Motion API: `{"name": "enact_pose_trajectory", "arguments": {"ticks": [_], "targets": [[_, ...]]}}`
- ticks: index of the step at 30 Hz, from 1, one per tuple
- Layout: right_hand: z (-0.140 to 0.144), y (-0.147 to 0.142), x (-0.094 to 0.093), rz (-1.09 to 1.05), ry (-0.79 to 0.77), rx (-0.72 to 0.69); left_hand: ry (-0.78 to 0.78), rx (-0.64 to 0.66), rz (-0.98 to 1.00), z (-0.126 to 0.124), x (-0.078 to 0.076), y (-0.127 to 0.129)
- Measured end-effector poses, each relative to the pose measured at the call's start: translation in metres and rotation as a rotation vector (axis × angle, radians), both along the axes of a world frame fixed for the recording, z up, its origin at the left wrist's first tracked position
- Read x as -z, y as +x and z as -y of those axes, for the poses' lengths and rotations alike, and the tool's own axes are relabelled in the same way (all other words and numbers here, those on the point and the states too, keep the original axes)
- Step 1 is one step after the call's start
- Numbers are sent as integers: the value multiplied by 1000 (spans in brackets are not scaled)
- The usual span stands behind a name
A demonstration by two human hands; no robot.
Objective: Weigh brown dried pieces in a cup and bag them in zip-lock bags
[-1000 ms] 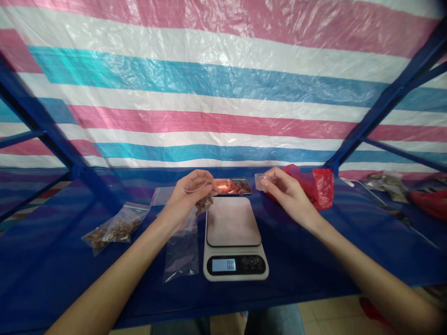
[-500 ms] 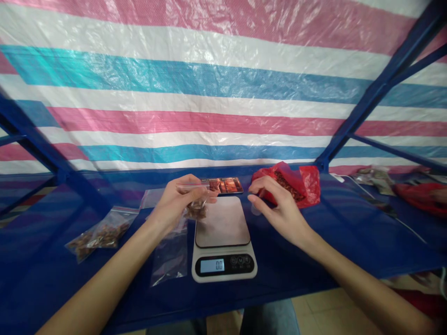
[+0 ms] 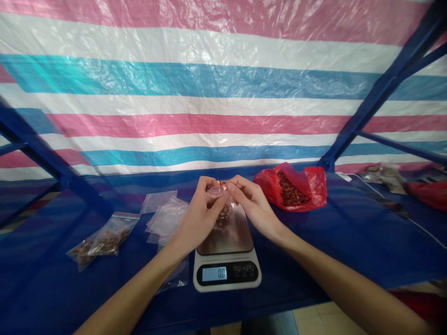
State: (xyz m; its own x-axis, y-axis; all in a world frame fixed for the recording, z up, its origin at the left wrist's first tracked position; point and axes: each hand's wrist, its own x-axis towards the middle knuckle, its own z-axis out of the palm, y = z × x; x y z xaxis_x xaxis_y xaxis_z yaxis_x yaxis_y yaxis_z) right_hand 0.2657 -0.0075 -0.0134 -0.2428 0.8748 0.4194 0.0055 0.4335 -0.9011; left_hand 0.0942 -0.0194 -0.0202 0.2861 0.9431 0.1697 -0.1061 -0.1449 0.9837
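Observation:
Above the kitchen scale [image 3: 242, 242] hangs a small clear zip bag [image 3: 222, 217] with brown dried pieces inside. My left hand [image 3: 195, 216] is closed on the bag's upper left part. At the bag's upper right edge, my right hand [image 3: 254, 204] pinches the plastic between thumb and fingers. Both hands partly cover the bag's mouth, so I cannot tell whether its seal is closed. The scale's display [image 3: 214, 273] reads 0.0.
Several flat zip bags [image 3: 169, 217] lie left of the scale, and filled zip bags [image 3: 108, 237] sit farther left. An open red bag [image 3: 268, 186] of brown pieces stands at the right. Blue frame posts [image 3: 370, 97] rise at both sides before a striped sheet [image 3: 209, 123].
My right hand has moved left from beside the red bag and taken hold of the small zip bag. My left hand has brought that bag right, over the scale.

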Motion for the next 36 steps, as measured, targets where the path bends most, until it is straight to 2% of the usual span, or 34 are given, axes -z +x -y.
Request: {"name": "enact_pose_trajectory", "arguments": {"ticks": [4, 7, 10, 15, 20, 25, 29, 33, 36], "targets": [[2, 0, 2, -74, -18, 56, -39, -2, 34, 7, 1, -2], [1, -2, 8, -154, -63, 77, -3, -121, 62, 9, 2, -3], [2, -5, 12, -136, -105, 27, 9, -205, 95, 10, 5, -2], [7, -9, 14, -105, -146, -13, -10, -233, 163, 11, 8, -1], [7, -10, 13, -156, -99, -13, 1, -247, 178, 11, 9, 2], [2, -10, 18, -233, -191, 29, 74, -281, 128, 5, 13, 1], [0, -11, 22, -219, -204, 6, 161, -334, 62, 4, 9, 0], [3, -16, 22, -209, -208, -68, 184, -299, 58, 8, 5, 4], [5, -19, 22, -223, -154, -79, 201, -285, 87, 8, 7, 6]]}}
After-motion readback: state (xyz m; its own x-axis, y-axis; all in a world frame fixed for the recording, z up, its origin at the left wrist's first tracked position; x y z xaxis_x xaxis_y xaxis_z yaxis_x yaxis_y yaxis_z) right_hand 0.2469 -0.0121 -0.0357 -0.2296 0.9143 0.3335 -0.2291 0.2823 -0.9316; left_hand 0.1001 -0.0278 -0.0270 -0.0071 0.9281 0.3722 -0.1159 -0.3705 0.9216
